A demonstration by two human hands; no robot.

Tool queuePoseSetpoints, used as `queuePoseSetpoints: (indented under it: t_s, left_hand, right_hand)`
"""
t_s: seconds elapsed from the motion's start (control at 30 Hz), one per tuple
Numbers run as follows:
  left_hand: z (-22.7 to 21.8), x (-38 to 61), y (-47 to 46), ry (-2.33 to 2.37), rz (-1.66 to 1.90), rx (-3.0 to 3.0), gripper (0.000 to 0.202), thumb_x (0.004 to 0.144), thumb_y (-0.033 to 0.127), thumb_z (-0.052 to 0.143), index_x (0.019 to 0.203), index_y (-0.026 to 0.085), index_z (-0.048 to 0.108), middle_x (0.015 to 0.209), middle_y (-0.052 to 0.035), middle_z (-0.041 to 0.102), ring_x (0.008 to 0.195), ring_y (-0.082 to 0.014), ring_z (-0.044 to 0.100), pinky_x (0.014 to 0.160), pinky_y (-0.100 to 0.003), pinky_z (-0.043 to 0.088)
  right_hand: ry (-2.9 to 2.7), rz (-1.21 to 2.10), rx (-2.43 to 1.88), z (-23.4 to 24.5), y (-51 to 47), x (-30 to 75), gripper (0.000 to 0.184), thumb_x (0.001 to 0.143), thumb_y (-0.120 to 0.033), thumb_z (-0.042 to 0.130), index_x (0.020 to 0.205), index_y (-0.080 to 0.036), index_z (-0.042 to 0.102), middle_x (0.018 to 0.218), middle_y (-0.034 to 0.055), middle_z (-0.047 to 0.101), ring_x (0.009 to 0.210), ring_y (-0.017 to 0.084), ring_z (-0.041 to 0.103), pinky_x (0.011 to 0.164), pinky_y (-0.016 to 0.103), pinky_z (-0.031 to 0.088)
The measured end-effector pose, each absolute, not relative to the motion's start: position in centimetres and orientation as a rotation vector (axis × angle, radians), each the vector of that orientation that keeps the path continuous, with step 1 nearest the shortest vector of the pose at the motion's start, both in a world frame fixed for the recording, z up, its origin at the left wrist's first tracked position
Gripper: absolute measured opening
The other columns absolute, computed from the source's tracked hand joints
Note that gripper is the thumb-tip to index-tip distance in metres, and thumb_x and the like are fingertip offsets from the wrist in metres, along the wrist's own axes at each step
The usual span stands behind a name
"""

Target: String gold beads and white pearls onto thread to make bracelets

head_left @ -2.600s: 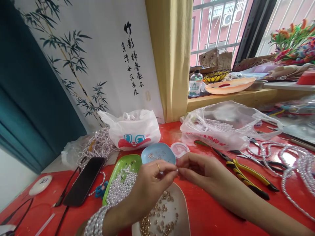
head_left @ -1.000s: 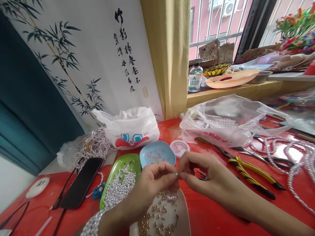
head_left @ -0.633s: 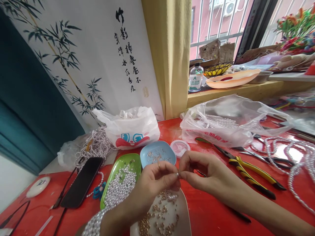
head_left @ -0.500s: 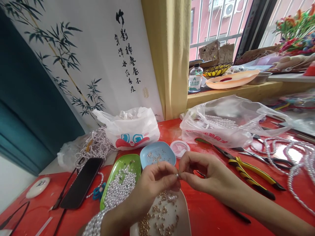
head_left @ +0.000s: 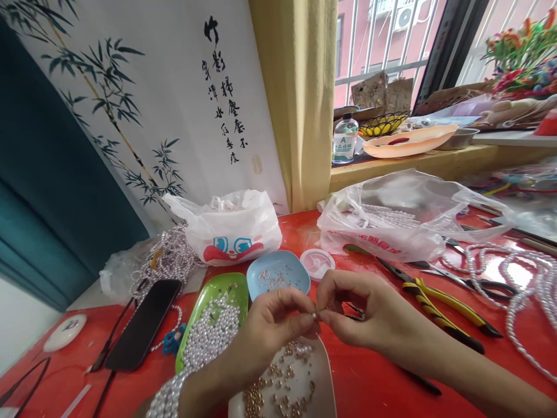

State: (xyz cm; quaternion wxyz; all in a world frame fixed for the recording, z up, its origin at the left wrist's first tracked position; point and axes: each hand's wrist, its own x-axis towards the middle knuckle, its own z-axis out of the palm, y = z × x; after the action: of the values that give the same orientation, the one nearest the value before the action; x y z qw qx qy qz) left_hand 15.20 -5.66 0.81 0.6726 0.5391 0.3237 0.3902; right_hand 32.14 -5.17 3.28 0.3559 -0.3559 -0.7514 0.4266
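My left hand (head_left: 282,319) pinches a small pearl bead (head_left: 314,316) between thumb and forefinger. Against it, the fingertips of my right hand (head_left: 357,305) are pressed together; whatever they hold is too small to make out. Both hands meet above the white tray (head_left: 319,395), which carries gold beads (head_left: 278,380). Left of my left hand is a green tray (head_left: 180,354) full of pearl beads (head_left: 209,337). Behind the hands sits a blue dish (head_left: 278,264) with tiny metal pieces. Several pearl strands (head_left: 167,395) wrap my left wrist.
Yellow-handled pliers (head_left: 448,307), scissors (head_left: 474,284) and pearl strands (head_left: 522,302) lie to the right. A clear plastic bag (head_left: 383,215) and a white bag (head_left: 235,226) stand at the back. A phone (head_left: 143,325) with cables lies on the left of the red table (head_left: 365,377).
Almost nothing differs. Both hands keep their pinch at the same spot, with only a slight shift of the fingers and of the whole view.
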Motion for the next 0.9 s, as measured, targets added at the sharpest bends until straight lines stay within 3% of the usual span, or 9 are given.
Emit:
queuePoseSetpoints:
  t_s: [0.9]
  left_hand:
    - [0.55, 15.62, -5.69, 0.704, 0.876, 1.172, 0.015, 0.069, 0.028, 0.066, 0.068, 0.014, 0.059, 0.065, 0.0013, 0.056, 0.062, -0.0092, 0.053, 0.066, -0.024, 0.043]
  right_hand:
    - [-1.919, 1.220, -0.958, 3.36, -5.28, 32.20, 0.015, 0.063, -0.003, 0.045, 0.064, -0.017, 0.047, 0.062, -0.0033, 0.051, 0.059, 0.009, 0.044, 0.052, 0.021, 0.035]
